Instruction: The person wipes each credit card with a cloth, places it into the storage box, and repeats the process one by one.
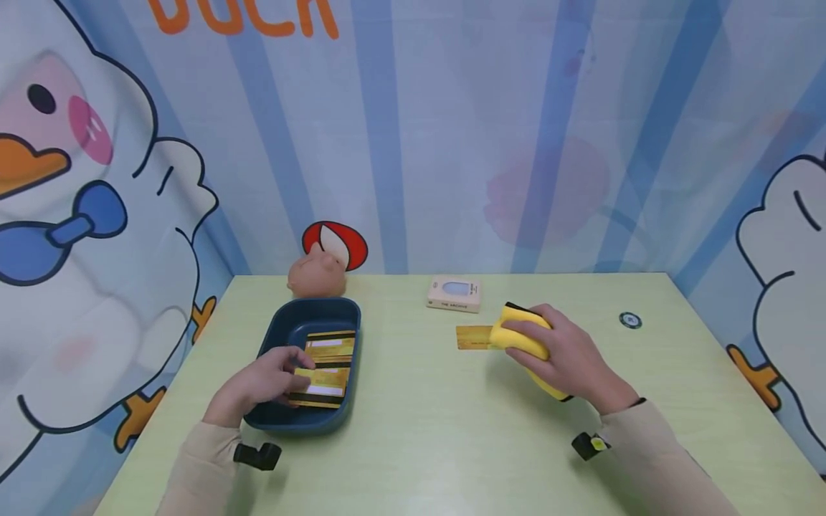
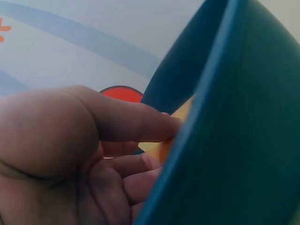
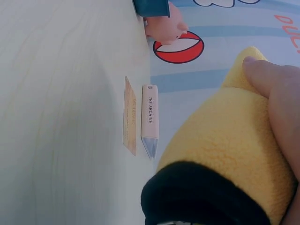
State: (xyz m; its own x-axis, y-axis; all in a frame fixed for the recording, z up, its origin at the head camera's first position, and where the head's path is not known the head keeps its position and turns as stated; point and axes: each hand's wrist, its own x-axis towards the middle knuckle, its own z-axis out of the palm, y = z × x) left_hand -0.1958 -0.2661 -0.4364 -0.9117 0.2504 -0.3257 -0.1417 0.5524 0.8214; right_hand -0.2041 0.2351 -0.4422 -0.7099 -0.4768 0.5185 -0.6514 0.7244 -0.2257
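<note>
My left hand [image 1: 274, 380] reaches over the rim of a dark blue bin [image 1: 356, 315]. Thumb and fingers pinch a gold card [image 1: 325, 382] with a dark stripe; the left wrist view shows its yellow edge [image 2: 152, 146], partly hidden by the thumb and bin wall. More gold cards [image 1: 332, 344] lie in the bin. My right hand [image 1: 568, 351] grips a bunched, fleecy yellow cloth [image 1: 525, 340] with black edging. Left of the cloth, a single gold card [image 1: 473, 337] lies flat on the table. From above, the cloth hides its right end; I cannot tell whether they touch.
A small pale box [image 1: 454, 294] marked "THE ARCHIVE" sits near the table's back edge. Behind the bin is a pink pig figure [image 1: 316, 276]. A dark round chip [image 1: 630, 320] lies at the right. A printed curtain [image 1: 439, 143] hangs behind the table.
</note>
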